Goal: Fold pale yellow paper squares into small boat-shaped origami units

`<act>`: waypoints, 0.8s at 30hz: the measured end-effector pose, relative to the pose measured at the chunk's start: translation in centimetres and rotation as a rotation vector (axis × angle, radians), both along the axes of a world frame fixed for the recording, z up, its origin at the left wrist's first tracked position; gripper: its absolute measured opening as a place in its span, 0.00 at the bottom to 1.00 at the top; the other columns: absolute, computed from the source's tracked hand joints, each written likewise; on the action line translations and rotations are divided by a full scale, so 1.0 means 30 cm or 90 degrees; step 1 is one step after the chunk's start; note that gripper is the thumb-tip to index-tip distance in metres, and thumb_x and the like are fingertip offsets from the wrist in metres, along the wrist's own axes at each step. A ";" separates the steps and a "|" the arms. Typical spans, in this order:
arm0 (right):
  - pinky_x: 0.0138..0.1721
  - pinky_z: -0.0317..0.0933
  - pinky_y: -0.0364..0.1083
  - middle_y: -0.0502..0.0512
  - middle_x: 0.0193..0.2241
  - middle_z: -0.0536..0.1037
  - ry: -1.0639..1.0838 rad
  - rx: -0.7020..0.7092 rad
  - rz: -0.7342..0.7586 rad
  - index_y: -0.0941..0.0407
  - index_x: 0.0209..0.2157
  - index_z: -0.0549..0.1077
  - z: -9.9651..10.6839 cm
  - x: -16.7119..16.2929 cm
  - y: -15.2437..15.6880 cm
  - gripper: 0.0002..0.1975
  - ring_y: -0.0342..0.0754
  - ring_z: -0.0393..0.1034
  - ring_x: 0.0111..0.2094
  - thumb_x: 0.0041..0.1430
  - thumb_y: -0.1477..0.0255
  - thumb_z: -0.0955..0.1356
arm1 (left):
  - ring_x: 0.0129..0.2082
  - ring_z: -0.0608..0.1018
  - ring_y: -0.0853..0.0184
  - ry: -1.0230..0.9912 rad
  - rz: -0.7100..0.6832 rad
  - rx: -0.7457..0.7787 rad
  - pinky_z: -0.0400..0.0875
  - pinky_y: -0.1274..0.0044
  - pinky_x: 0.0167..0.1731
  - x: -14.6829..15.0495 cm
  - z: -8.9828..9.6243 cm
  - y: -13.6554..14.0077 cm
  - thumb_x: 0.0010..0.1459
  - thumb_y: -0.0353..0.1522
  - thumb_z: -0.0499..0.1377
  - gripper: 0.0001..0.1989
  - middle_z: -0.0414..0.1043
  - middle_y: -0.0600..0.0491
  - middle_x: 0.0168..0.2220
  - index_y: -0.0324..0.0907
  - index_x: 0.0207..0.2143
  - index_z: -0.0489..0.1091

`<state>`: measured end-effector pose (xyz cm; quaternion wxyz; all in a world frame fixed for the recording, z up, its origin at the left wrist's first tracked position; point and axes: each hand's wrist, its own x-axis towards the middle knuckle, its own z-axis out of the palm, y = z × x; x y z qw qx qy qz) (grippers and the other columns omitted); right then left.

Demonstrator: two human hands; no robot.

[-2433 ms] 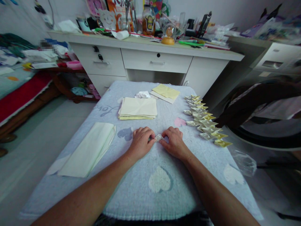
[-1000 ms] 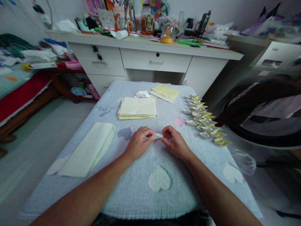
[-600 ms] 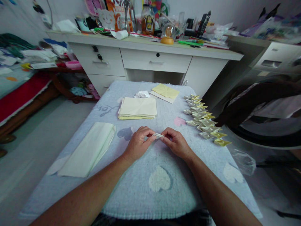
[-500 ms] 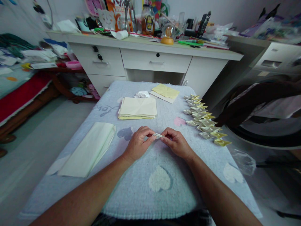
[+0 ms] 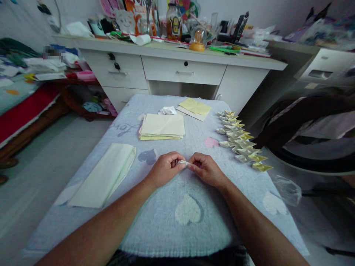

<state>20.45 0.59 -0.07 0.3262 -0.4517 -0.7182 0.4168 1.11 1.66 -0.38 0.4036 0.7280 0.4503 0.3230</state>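
Observation:
Between my two hands is a small piece of folded paper [image 5: 184, 162], pale and narrow, mostly covered by the fingers. My left hand [image 5: 165, 168] pinches its left end, while my right hand [image 5: 205, 168] pinches the right end; both are closed, a little above the cloth. To the right, folded paper boats [image 5: 241, 144] in white and yellow stand in a slanting row. A stack of cream and yellow paper sheets [image 5: 162, 125] lies beyond my left hand. Farther back are a yellow sheet [image 5: 195, 106] and a crumpled white paper [image 5: 167, 110].
A blue patterned cloth [image 5: 155, 229] covers the table. On its left lies a long folded pale paper [image 5: 104, 175]. Behind stands a white desk [image 5: 183, 68] crowded with items, including a jar [image 5: 174, 24]. A front-loading washing machine [image 5: 313, 88] is at right, a bed [image 5: 27, 103] at left.
My hands have drawn slightly closer together and dipped a little. The folded paper between them now looks thinner and more covered by the fingers. The other things on the table stay put.

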 end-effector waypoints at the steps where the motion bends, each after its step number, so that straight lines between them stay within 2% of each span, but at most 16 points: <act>1: 0.27 0.54 0.41 0.47 0.23 0.68 0.005 -0.004 0.005 0.58 0.28 0.71 0.000 0.001 -0.001 0.07 0.41 0.59 0.25 0.56 0.68 0.68 | 0.22 0.62 0.74 -0.010 -0.003 -0.019 0.56 0.81 0.23 -0.001 -0.003 0.001 0.55 0.35 0.60 0.08 0.62 0.59 0.22 0.39 0.32 0.73; 5: 0.29 0.55 0.41 0.48 0.25 0.68 0.030 -0.021 0.008 0.58 0.32 0.71 0.000 0.006 -0.001 0.06 0.42 0.60 0.26 0.54 0.70 0.68 | 0.22 0.64 0.74 -0.063 -0.017 -0.083 0.56 0.81 0.23 -0.006 -0.018 0.006 0.58 0.38 0.57 0.11 0.63 0.59 0.23 0.38 0.32 0.70; 10: 0.29 0.55 0.41 0.48 0.24 0.68 0.045 -0.036 0.000 0.57 0.30 0.71 0.002 0.007 0.000 0.09 0.42 0.60 0.26 0.58 0.66 0.66 | 0.24 0.64 0.73 -0.067 -0.034 -0.098 0.57 0.81 0.24 -0.008 -0.029 0.011 0.58 0.38 0.56 0.11 0.62 0.58 0.24 0.38 0.32 0.69; 15: 0.30 0.55 0.42 0.47 0.22 0.67 0.054 -0.027 -0.014 0.57 0.27 0.70 0.006 0.001 -0.002 0.11 0.41 0.59 0.26 0.58 0.65 0.66 | 0.24 0.65 0.73 -0.068 -0.043 -0.095 0.58 0.81 0.24 -0.009 -0.032 0.012 0.58 0.37 0.57 0.10 0.63 0.57 0.24 0.38 0.32 0.70; 24: 0.30 0.54 0.42 0.47 0.21 0.65 0.036 0.033 -0.052 0.57 0.23 0.67 0.000 -0.006 -0.001 0.10 0.41 0.59 0.25 0.57 0.69 0.66 | 0.24 0.65 0.73 -0.092 -0.058 -0.112 0.58 0.81 0.24 -0.005 -0.046 0.010 0.58 0.38 0.57 0.11 0.62 0.58 0.23 0.38 0.33 0.70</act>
